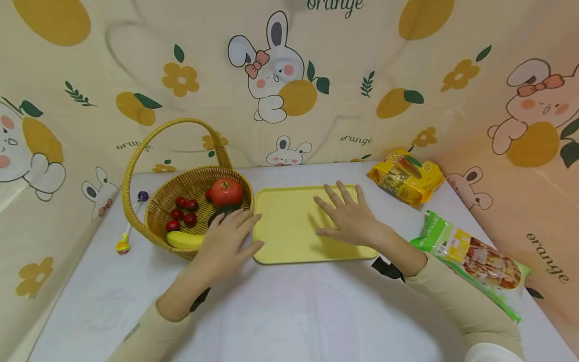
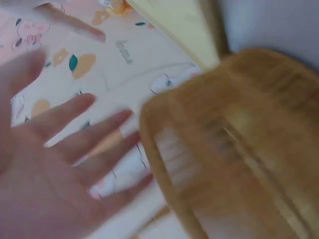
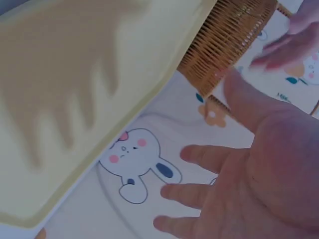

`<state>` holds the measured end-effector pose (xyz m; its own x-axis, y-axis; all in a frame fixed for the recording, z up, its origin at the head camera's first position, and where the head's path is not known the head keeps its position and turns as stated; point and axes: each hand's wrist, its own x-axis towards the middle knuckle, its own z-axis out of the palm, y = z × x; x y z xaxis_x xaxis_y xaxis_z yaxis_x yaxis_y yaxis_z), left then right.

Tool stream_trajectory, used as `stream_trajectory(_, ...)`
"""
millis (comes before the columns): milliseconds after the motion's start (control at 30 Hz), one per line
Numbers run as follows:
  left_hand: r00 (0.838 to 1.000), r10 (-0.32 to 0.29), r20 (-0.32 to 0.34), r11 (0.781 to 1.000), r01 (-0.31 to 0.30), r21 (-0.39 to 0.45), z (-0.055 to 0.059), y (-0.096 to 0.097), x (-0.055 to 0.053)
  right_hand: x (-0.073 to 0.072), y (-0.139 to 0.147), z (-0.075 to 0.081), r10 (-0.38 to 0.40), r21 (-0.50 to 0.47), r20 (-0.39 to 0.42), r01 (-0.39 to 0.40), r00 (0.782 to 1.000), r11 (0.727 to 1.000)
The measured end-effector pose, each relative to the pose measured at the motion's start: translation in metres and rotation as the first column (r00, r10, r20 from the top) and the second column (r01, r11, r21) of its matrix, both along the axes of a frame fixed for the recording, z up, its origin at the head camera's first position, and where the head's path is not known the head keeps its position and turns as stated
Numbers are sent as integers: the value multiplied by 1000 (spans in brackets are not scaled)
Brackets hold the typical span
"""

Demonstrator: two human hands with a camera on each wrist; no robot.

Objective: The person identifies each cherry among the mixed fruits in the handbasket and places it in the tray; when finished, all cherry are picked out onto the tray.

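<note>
My left hand (image 1: 228,239), fingers spread, hovers over the front right rim of a wicker basket (image 1: 156,211) with a tall handle. Inside lie a red apple (image 1: 226,192), several dark red cherries (image 1: 190,219), a banana (image 1: 184,240) and a dark green item (image 1: 216,216) partly hidden by that hand. Over the right half of a yellow tray (image 1: 282,226), my right hand (image 1: 348,216) is spread wide and casts a shadow on it. Neither palm holds anything in the left wrist or right wrist views, where the left palm (image 2: 55,174) and right palm (image 3: 239,189) show bare.
Left of the basket lie a purple lollipop (image 1: 142,196) and a yellow one (image 1: 122,245). At the back right sits a yellow snack packet (image 1: 407,177). A green and white food bag (image 1: 479,261) lies beside the right forearm. Printed cloth walls (image 1: 334,65) border the white table (image 1: 289,311).
</note>
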<state>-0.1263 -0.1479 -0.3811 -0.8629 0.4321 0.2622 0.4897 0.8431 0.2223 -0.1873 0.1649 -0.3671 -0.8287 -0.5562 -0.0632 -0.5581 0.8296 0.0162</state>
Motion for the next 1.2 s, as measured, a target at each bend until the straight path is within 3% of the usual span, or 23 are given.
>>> stream_trajectory(100, 997, 24, -80, 974, -5, 228, -4, -32, 23, -3, 1, -2, 8, -4, 21, -8, 1000, 1000)
stream_trajectory(167, 985, 101, -140, 939, -48, 342, -7, -53, 35, -5, 2, -3, 9, 0, 29, -9, 1000, 1000)
stream_trajectory(233, 957, 208, -204, 887, -97, 451, -11, -72, 44, -6, 2, -4, 9, -4, 38, -8, 999, 1000)
stream_trajectory(300, 904, 342, -257, 809, -144, 570, -16, -87, 50, -8, 1, -4, 11, -10, 51, -10, 999, 1000)
stream_trajectory(333, 874, 410, -259, 759, -169, 629, -19, -93, 52, -9, 0, -4, 12, -12, 55, -12, 998, 1000)
stream_trajectory(400, 833, 509, -216, 647, -205, 735, -23, -100, 54, -12, -3, -4, 17, -17, 62, -16, 998, 1000)
stream_trajectory(467, 820, 554, -144, 552, -232, 801, -27, -103, 53, -15, -6, -3, 26, -27, 66, -24, 998, 999)
stream_trajectory(500, 825, 556, -101, 519, -250, 817, -29, -104, 53, -16, -8, -2, 30, -32, 65, -28, 997, 999)
stream_trajectory(533, 836, 545, -61, 502, -268, 822, -30, -105, 52, -18, -10, -2, 35, -36, 63, -33, 997, 999)
stream_trajectory(667, 873, 486, 34, 482, -301, 823, -34, -107, 48, -26, -18, -2, 59, -41, 54, -56, 997, 998)
stream_trajectory(800, 880, 467, 90, 451, -324, 832, -36, -109, 47, -32, -29, 0, 84, -38, 58, -82, 995, 996)
stream_trajectory(867, 879, 466, 103, 446, -334, 830, -36, -110, 46, -35, -35, 1, 94, -36, 66, -92, 993, 995)
stream_trajectory(1033, 867, 485, 113, 475, -370, 799, -37, -111, 44, -45, -57, 10, 120, -43, 91, -116, 989, 992)
stream_trajectory(1200, 844, 517, 141, 510, -436, 742, -40, -110, 43, -57, -89, 26, 187, -107, 115, -176, 976, 979)
